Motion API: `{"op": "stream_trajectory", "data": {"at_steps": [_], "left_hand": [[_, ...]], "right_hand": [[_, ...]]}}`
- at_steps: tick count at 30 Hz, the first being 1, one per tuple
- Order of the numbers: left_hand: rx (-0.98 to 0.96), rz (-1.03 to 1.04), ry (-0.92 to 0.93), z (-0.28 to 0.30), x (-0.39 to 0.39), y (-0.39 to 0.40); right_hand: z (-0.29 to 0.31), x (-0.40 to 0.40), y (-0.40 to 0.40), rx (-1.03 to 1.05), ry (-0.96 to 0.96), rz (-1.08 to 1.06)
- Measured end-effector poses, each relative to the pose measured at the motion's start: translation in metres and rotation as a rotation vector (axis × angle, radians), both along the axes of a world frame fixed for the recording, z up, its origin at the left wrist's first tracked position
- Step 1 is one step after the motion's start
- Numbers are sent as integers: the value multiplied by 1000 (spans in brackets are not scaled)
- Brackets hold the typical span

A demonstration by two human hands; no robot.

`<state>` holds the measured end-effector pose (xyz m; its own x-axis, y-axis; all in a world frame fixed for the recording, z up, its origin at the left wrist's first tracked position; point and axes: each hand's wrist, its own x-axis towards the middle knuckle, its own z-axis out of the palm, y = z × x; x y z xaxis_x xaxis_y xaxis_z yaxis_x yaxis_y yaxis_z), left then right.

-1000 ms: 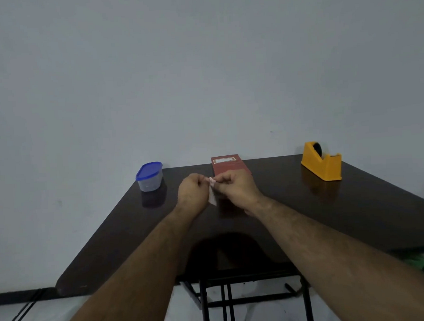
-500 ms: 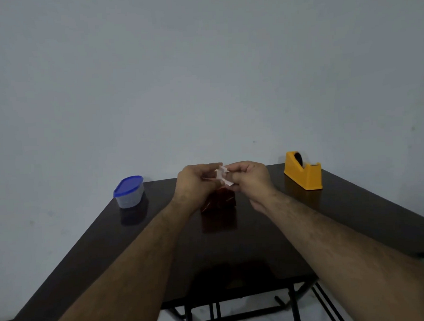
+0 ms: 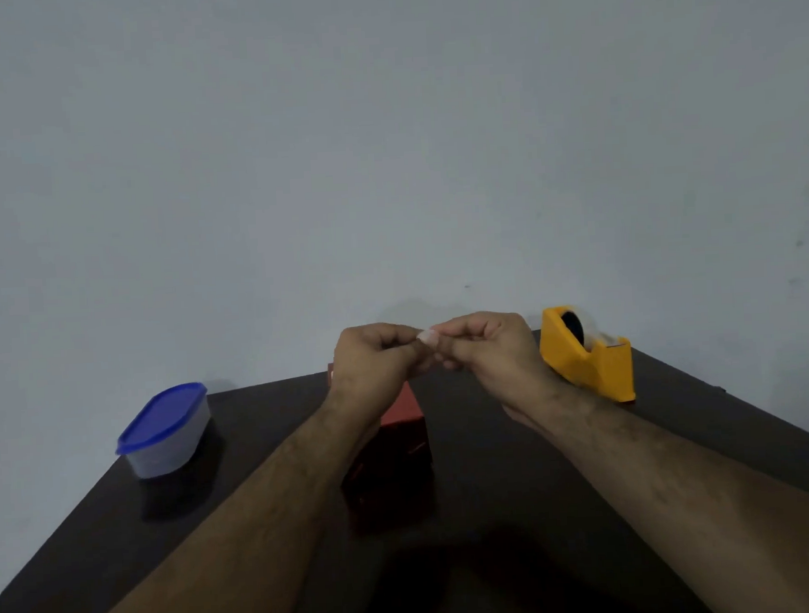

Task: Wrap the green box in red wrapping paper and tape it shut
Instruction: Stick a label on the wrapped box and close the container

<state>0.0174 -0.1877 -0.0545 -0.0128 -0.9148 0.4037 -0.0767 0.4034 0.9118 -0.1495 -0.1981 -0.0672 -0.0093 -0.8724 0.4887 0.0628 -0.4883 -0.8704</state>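
Note:
The box wrapped in red paper (image 3: 405, 407) stands on the dark table (image 3: 519, 478) at the middle, mostly hidden behind my left wrist. My left hand (image 3: 372, 359) and my right hand (image 3: 484, 346) are raised above it, fingertips together. Between them they pinch a small pale scrap, likely a piece of tape (image 3: 426, 336); only a sliver of it shows. No green of the box is visible.
A yellow tape dispenser (image 3: 588, 355) sits at the back right of the table. A clear container with a blue lid (image 3: 165, 431) stands at the back left. A bare grey wall rises behind the table.
Both hands stayed together and the pale scrap shrank from a loose strip to a sliver between the fingertips. The view tilted and moved closer, so the hands now cover more of the red box.

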Motion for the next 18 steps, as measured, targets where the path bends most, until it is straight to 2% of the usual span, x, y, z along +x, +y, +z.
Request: {"op": "stream_trajectory", "data": {"at_steps": [4, 10, 14, 16, 18], "left_hand": [[139, -162, 206, 21, -17, -26], [269, -125, 318, 71, -19, -54], [372, -80, 210, 111, -22, -55], [399, -66, 85, 129, -34, -42], [417, -36, -19, 151, -53, -39]], "right_hand": [[12, -14, -39, -6, -78, -89], [60, -25, -61, -19, 130, -51], [104, -41, -44, 177, 191, 128], [122, -48, -26, 210, 196, 111], [144, -57, -16, 287, 136, 7]]}}
